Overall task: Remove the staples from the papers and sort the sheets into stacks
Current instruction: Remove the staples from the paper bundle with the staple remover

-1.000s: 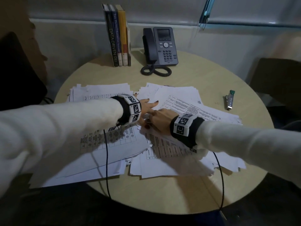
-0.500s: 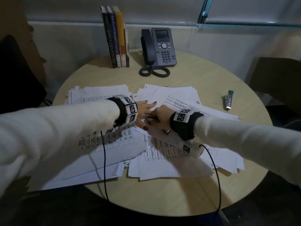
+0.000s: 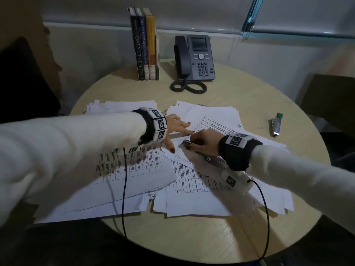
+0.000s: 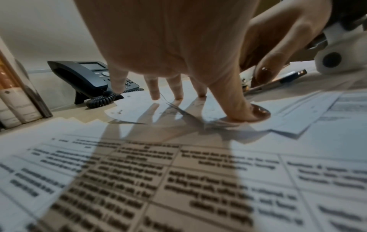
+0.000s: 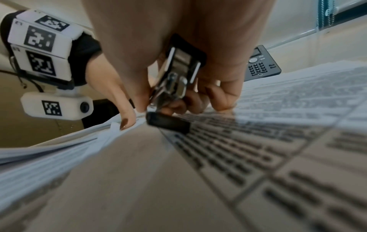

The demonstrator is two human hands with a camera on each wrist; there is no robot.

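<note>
Printed sheets lie in two loose heaps, a left heap (image 3: 130,169) and a right heap (image 3: 213,120), on the round table (image 3: 192,237). My left hand (image 3: 174,127) presses its spread, straight fingers (image 4: 246,114) on the corner of the right heap's top sheets (image 4: 288,125). Beside it, my right hand (image 3: 201,143) grips a metal and black staple remover (image 5: 174,78). Its tip (image 3: 187,143) points at the paper corner by my left thumb. The staple itself is too small to make out.
A small stapler (image 3: 276,124) lies at the right of the table. A desk phone (image 3: 199,58) with a coiled cord and a row of upright books (image 3: 146,45) stand at the back. Dark chairs flank the table. Wrist cables trail over the front edge.
My right hand has drawn back slightly to the right, and the staple remover's tip now shows. My left hand stays pressed on the sheets.
</note>
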